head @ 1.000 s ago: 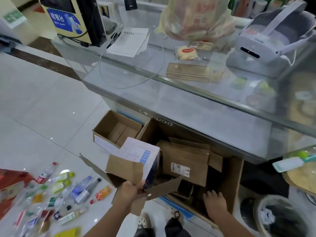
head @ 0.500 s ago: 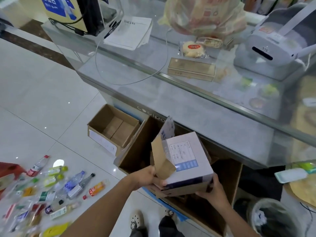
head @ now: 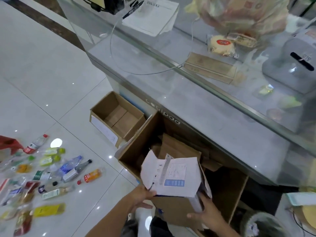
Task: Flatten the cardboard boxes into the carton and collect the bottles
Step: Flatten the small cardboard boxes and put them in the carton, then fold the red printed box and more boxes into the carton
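Observation:
I hold a white-faced cardboard box (head: 172, 178) with a blue-and-white shipping label over the big brown carton (head: 135, 151) on the floor. My left hand (head: 142, 195) grips its left edge; my right hand (head: 205, 214) holds its lower right corner. The carton holds several flattened brown pieces (head: 179, 149). A smaller open cardboard box (head: 118, 117) stands to the carton's left. Several plastic bottles (head: 51, 173) lie scattered on the white tiles at the left.
A glass counter (head: 205, 106) runs diagonally above the carton, with papers (head: 152, 14), a flat box (head: 210, 69), a food bag and a grey machine (head: 294, 62) on it. A lined waste bin (head: 261, 226) stands at the lower right. A red bag (head: 8, 144) lies at the far left.
The white box came from my left hand alone into both hands, turned over and sank lower over the carton. My right hand left the carton's inside and took the box's right side.

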### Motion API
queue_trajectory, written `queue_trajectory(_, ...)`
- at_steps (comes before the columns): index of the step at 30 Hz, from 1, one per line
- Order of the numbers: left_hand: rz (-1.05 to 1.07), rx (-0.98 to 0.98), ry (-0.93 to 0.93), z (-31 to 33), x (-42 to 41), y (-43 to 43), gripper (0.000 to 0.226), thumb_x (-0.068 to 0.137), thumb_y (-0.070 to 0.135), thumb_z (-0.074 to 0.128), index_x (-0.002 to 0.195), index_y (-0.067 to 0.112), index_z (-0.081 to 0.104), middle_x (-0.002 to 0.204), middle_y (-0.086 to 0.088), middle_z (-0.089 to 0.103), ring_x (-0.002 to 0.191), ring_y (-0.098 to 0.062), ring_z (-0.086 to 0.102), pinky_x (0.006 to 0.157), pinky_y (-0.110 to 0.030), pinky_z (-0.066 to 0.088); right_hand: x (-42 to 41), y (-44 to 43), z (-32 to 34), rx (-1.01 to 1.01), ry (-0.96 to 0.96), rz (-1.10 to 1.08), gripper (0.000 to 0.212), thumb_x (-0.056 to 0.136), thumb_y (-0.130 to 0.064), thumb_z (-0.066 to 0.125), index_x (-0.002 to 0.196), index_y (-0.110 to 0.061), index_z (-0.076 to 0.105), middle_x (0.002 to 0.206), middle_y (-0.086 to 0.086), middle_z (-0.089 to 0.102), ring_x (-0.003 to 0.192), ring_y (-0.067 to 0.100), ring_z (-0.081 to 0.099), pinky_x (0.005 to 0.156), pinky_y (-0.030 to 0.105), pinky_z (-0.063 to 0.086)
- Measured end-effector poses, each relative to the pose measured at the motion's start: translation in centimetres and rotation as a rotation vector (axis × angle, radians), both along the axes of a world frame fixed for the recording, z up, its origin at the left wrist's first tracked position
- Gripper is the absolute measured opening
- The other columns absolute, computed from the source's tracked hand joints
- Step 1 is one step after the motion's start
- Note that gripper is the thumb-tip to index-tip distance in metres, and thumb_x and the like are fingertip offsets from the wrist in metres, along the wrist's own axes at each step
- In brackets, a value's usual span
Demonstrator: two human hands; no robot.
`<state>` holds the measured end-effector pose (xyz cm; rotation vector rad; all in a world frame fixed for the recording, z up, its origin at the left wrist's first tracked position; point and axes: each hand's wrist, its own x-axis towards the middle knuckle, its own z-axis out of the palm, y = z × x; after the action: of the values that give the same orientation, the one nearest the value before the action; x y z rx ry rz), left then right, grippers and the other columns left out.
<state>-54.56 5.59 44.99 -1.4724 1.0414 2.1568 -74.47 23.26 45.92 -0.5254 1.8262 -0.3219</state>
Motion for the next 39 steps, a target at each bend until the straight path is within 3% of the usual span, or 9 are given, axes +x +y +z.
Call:
queue_trajectory(5,0.356,-0.127,-0.092,-0.9,-2.5,0.2,0.039,0.100,0.018,0.045,0.137,0.014,0.037,0.130,-0.007,0.053,0.101,-0.020,0.059,0.058,-0.025,0.059,2.0,-4.4,0.3,0.180,0.362,0.064,0.106,0.070,-0.052,0.073,0.149,-0.038,0.003,0.152,-0.007,0.025,0.143,0.024,0.023,0.112,0.061,0.018)
queue_trajectory(8,0.303,-0.212,-0.212,-1.3,-3.8,-0.7,0.067,0.101,0.037,0.037,0.153,0.021,-0.002,0.159,-0.006,0.015,0.139,-0.029,0.033,0.107,-0.046,0.043,2.3,-8.1,0.0,0.202,0.519,0.150,0.102,0.073,-0.056,0.069,0.149,-0.032,0.005,0.152,-0.001,0.024,0.143,0.029,0.021,0.109,0.062,0.027)
queue_trajectory(10,0.302,-0.216,-0.260,-1.5,-3.7,-1.0,0.072,0.101,0.043,0.033,0.153,0.019,-0.011,0.161,-0.006,-0.001,0.147,-0.029,0.017,0.118,-0.047,0.026,3.0,-10.3,-0.7,0.234,0.478,0.147,0.104,0.076,-0.053,0.068,0.150,-0.027,0.000,0.155,0.003,0.018,0.144,0.034,0.017,0.109,0.064,0.026)
queue_trajectory(14,0.372,-0.216,-0.256,-0.3,-0.4,-1.2,0.057,0.103,0.037,0.032,0.152,0.011,0.017,0.154,-0.011,0.030,0.138,-0.029,0.035,0.114,-0.038,0.031,6.0,-12.7,-2.0,0.274,0.380,0.304,0.101,0.084,-0.048,0.060,0.152,-0.015,-0.008,0.157,0.006,0.010,0.139,0.032,0.027,0.111,0.050,0.031)
queue_trajectory(17,0.449,-0.233,-0.331,-0.6,5.8,-1.9,0.058,0.103,0.035,0.033,0.152,0.008,0.016,0.159,-0.009,0.019,0.143,-0.029,0.027,0.118,-0.040,0.026,10.1,-14.3,-1.5,0.214,0.420,0.508,0.088,0.093,-0.045,0.047,0.152,-0.010,-0.009,0.160,0.009,0.006,0.141,0.031,0.025,0.111,0.043,0.032)
queue_trajectory(23,0.650,-0.312,-0.530,0.5,23.1,-2.1,0.050,0.100,0.024,0.043,0.144,0.000,0.038,0.150,-0.016,0.037,0.137,-0.030,0.038,0.114,-0.035,0.031,21.9,-20.3,0.7,-0.012,0.508,0.873,0.066,0.094,-0.035,0.045,0.149,-0.011,0.018,0.148,0.009,0.036,0.133,0.027,0.039,0.106,0.038,0.038)
queue_trajectory(28,0.811,-0.279,-0.636,0.9,38.1,1.2,0.036,0.082,0.039,0.047,0.099,0.010,0.061,0.139,-0.018,0.046,0.136,-0.029,0.040,0.106,-0.026,0.032,36.5,-25.0,0.3,-0.131,0.411,1.159,0.064,0.096,-0.038,0.041,0.151,-0.013,0.016,0.141,0.009,0.046,0.129,0.025,0.045,0.105,0.035,0.039)
queue_trajectory(31,1.010,-0.257,-0.731,-3.0,46.0,4.4,0.052,0.093,0.011,0.055,0.141,-0.003,0.040,0.153,-0.018,0.031,0.140,-0.030,0.033,0.111,-0.029,0.027,45.4,-26.3,-3.2,-0.211,0.392,1.268,0.062,0.093,-0.038,0.045,0.148,-0.018,0.023,0.139,0.005,0.048,0.125,0.023,0.049,0.100,0.035,0.044)
queue_trajectory(39,1.385,-0.107,-0.787,-20.8,56.3,14.6,0.058,0.077,0.015,0.061,0.131,0.000,0.048,0.117,-0.017,0.062,0.099,-0.032,0.059,0.080,-0.030,0.045,65.3,-22.8,-17.2,-0.359,0.347,1.722,0.055,0.095,-0.036,0.044,0.143,-0.015,0.027,0.131,0.005,0.052,0.122,0.024,0.050,0.093,0.034,0.045)
